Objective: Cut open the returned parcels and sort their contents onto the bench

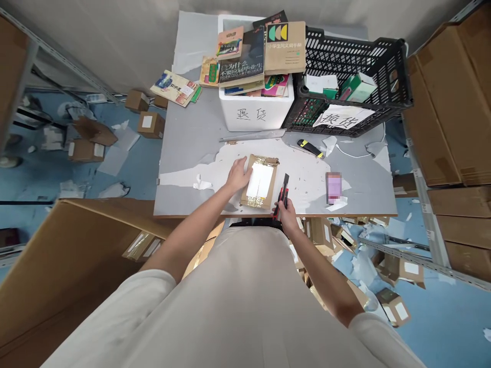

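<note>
A small cardboard box (271, 184) with a white label and shiny tape lies flat near the front of the table. My left hand (238, 176) rests against the box's left side, its fingers stretched forward and the thumb at the edge. To the right of the box, my right hand (287, 215) is closed around a red and black utility knife (283, 195). The knife's dark blade is extended and points away from me, apart from the box.
On the grey table (180, 148) stand a white bin (257, 115) heaped with books and a black crate (351, 53). A yellow-black cutter (310, 148) and a pixelated purple item (334, 187) lie to the right. A large open carton (57, 276) stands left; boxes and paper litter the floor.
</note>
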### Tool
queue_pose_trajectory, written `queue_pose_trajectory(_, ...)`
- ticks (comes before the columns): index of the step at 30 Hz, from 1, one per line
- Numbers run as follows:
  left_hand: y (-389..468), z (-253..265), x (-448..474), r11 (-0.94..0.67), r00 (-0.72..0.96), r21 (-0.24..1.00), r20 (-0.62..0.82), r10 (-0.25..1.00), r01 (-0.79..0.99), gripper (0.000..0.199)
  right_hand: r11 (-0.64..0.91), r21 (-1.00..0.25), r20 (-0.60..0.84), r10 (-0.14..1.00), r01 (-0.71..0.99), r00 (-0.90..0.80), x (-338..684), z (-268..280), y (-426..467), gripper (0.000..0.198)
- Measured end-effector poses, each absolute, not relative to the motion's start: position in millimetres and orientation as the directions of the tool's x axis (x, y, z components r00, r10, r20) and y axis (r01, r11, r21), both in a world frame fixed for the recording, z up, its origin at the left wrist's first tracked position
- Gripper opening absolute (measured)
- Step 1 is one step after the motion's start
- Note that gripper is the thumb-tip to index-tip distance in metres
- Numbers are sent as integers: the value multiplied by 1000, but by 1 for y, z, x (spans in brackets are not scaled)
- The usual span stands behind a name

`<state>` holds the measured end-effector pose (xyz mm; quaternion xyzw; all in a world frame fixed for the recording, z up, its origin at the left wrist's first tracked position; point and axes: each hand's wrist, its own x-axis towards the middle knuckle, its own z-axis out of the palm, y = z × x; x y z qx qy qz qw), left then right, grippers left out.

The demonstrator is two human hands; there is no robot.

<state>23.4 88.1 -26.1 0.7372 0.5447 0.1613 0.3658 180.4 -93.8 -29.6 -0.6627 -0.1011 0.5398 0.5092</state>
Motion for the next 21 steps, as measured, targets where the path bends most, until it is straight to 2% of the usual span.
queue_pose_trajectory(2,110,-24,32,-250,435,732,-70,898,634,54,-492,-720,-678,649,-489,346,174,-28,-109,44)
queue_pose_trajectory(4,123,-25,39,-309,502,741,-43,864,596,52,-508,-645,-731,627,-571,267,168,-26,-119,42)
queue_pose_trajectory(7,127,-29,43,-295,531,750,-87,843,591,50,-494,-569,-757,627,-658,184,160,-22,-121,38)
queue_pose_trajectory(11,120,-35,38,-216,443,754,-110,890,621,45,-427,-613,-719,650,-665,245,159,-20,-108,39)
queue_pose_trajectory(17,99,-43,7,13,96,767,-97,991,642,31,-313,-812,-541,719,-493,435,195,-28,-69,40)
queue_pose_trajectory(21,58,-49,-11,160,-14,769,-193,981,619,34,-313,-934,-356,785,-170,507,231,-36,-20,34)
